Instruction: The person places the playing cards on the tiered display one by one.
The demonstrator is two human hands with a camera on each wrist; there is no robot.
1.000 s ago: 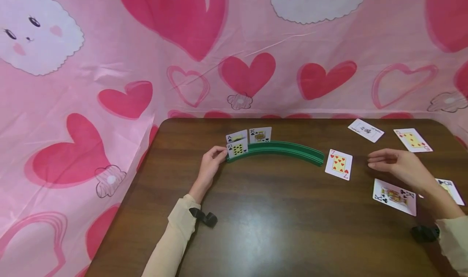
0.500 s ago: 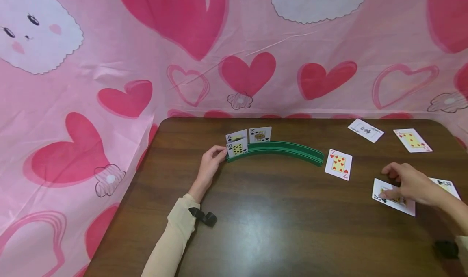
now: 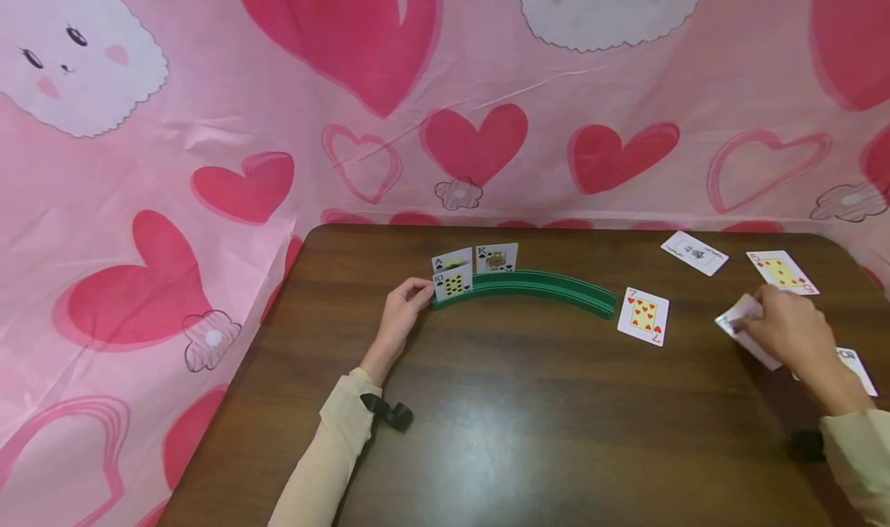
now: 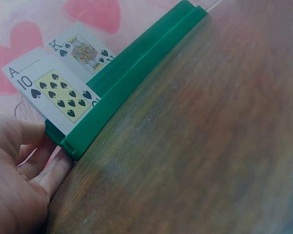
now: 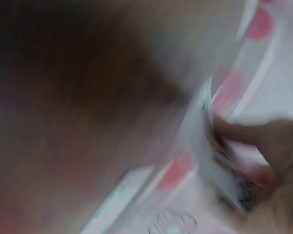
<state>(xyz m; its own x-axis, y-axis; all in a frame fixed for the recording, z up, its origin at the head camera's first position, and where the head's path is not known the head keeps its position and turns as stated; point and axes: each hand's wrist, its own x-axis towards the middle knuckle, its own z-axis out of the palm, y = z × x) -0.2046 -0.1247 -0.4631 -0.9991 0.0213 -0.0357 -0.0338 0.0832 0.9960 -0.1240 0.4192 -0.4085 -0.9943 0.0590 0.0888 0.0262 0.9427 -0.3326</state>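
At the left end of a curved green card holder [image 3: 542, 283], my left hand [image 3: 403, 307] grips the rim with thumb and fingers. Three cards stand in its slots: a ten of spades [image 4: 63, 97] in front, an ace [image 4: 14, 73] mostly hidden behind it, and a king of spades [image 4: 83, 53] farther along. On the right, my right hand [image 3: 793, 330] pinches the king of clubs [image 3: 754, 345], which is tilted up off the table. Motion blurs this card and hand in the right wrist view.
A seven of hearts [image 3: 643, 316] lies by the holder's right end. Farther right are a joker [image 3: 695, 253], a five of diamonds [image 3: 783, 272] and a partly covered card [image 3: 857, 371]. Pink cloth [image 3: 348, 48] hangs behind the brown table [image 3: 528, 434].
My right hand came down onto the king of clubs, took hold of it and raised it from the table. The left hand and the holder stayed in place.
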